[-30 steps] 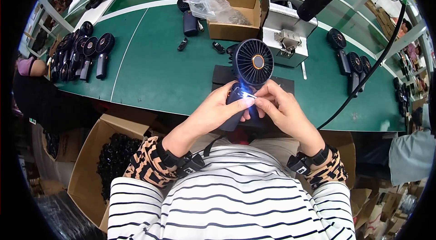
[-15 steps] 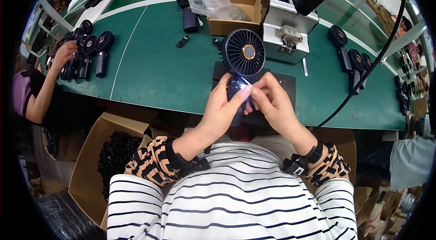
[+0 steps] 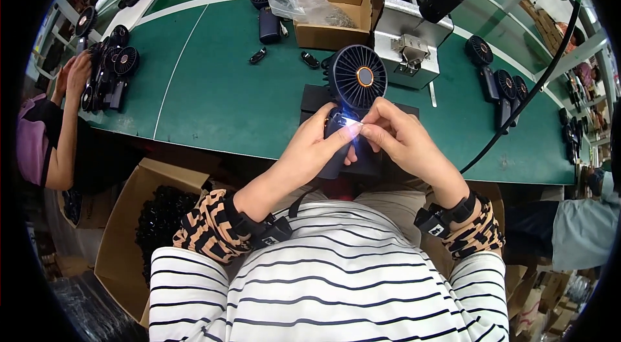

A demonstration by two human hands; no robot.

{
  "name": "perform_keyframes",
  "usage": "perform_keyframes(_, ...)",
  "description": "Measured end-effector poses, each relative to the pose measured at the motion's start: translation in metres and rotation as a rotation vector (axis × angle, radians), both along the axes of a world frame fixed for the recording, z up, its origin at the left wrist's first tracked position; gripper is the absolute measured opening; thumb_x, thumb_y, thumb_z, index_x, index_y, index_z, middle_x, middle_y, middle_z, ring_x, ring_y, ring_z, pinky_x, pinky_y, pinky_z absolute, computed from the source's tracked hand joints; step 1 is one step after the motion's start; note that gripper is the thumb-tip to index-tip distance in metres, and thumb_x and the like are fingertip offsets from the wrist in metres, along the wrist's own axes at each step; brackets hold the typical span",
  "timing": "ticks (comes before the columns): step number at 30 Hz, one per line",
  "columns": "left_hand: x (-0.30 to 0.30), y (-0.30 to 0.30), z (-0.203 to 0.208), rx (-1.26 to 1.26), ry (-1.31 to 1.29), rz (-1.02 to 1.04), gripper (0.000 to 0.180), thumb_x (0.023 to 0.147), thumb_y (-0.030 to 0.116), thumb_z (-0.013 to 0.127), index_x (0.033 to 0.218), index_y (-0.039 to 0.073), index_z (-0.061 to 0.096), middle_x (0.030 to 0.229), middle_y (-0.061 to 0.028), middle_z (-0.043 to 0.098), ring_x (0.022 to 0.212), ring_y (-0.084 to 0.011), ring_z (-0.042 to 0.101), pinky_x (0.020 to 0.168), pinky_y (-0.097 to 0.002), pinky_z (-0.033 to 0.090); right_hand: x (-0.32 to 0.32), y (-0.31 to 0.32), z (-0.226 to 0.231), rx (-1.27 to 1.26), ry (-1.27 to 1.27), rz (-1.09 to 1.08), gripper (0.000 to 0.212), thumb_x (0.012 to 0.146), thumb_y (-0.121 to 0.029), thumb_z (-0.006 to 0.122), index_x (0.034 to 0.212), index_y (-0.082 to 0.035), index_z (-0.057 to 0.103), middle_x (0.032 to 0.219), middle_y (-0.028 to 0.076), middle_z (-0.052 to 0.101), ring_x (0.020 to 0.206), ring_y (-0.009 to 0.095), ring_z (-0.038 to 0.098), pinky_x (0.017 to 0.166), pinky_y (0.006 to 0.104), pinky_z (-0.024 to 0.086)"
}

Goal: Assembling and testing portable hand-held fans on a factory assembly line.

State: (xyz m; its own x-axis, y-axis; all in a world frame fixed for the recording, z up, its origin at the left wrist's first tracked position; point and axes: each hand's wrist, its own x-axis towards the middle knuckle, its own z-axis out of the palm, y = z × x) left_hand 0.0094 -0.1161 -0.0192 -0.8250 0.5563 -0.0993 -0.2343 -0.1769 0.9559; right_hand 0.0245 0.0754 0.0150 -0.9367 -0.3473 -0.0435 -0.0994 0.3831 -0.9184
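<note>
A dark blue handheld fan (image 3: pixel 359 77) with an orange ring round its hub stands tilted before me, its handle toward my body. My left hand (image 3: pixel 318 147) is closed round the handle, thumb laid along the front. A bright bluish-white light glares beside that thumb tip and washes out detail. At the glare, my right hand (image 3: pixel 402 138) pinches thumb and forefinger together; whatever lies between them is too small to make out. Beneath the fan is a black pad (image 3: pixel 316 97) on the green table.
Beyond the fan stand an open cardboard box (image 3: pixel 317 38) with a plastic bag (image 3: pixel 292 6), and a silver machine (image 3: pixel 406 74). More fans lie at left and right (image 3: pixel 506 86). Short black cables (image 3: pixel 309 59) lie nearby. A co-worker's hands (image 3: pixel 76 77) are at the left fans.
The fan has shifted slightly right, its head a little lower. The thin white strip seen at my right fingertips no longer shows clearly. At left, the co-worker has lifted a fan upright.
</note>
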Motion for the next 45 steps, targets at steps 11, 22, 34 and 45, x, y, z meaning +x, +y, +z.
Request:
perform_keyframes(11, 0.013, 0.017, -0.009, 0.082, 0.114, 0.292, 0.029, 0.095, 0.016, 0.058, 0.114, -0.003, 0.047, 0.086, -0.0048, 0.059, 0.068, -0.0079, 0.057, 0.060, -0.0220, 0.049, 0.018, -0.029, -0.028, -0.488, -0.158, -0.242, 0.013, 0.098, -0.013, 0.054, 0.092, -0.003, 0.047, 0.070, 0.002, 0.056, 0.062, 0.006, 0.049, 0.056, 0.0206, 0.040)
perform_keyframes(22, 0.009, 0.001, 0.001, 0.118, -0.053, 0.174, 0.032, 0.089, 0.012, 0.066, 0.115, 0.001, 0.052, 0.089, -0.0042, 0.060, 0.071, -0.0112, 0.060, 0.063, -0.0255, 0.054, 0.020, 0.001, -0.022, -0.342, -0.117, -0.208, 0.019, 0.098, -0.022, 0.054, 0.106, -0.005, 0.051, 0.075, -0.001, 0.054, 0.064, 0.003, 0.046, 0.052, 0.0170, 0.032)
perform_keyframes(34, 0.008, 0.003, 0.002, 0.068, -0.036, 0.111, 0.033, 0.087, 0.009, 0.068, 0.114, -0.002, 0.053, 0.085, -0.0048, 0.062, 0.069, -0.0114, 0.062, 0.065, -0.0252, 0.054, 0.014, 0.010, 0.003, -0.065, -0.051, -0.037, 0.015, 0.093, -0.015, 0.061, 0.094, -0.001, 0.055, 0.072, 0.003, 0.059, 0.062, 0.009, 0.052, 0.057, 0.0245, 0.043)
perform_keyframes(45, 0.009, 0.005, 0.003, 0.015, 0.008, 0.093, 0.038, 0.084, 0.011, 0.071, 0.114, -0.001, 0.050, 0.083, -0.0036, 0.060, 0.063, -0.0089, 0.059, 0.056, -0.0229, 0.051, 0.003, 0.019, -0.002, -0.087, -0.137, 0.061, 0.018, 0.092, -0.014, 0.063, 0.088, -0.001, 0.051, 0.066, 0.002, 0.056, 0.059, 0.008, 0.048, 0.055, 0.0246, 0.041)
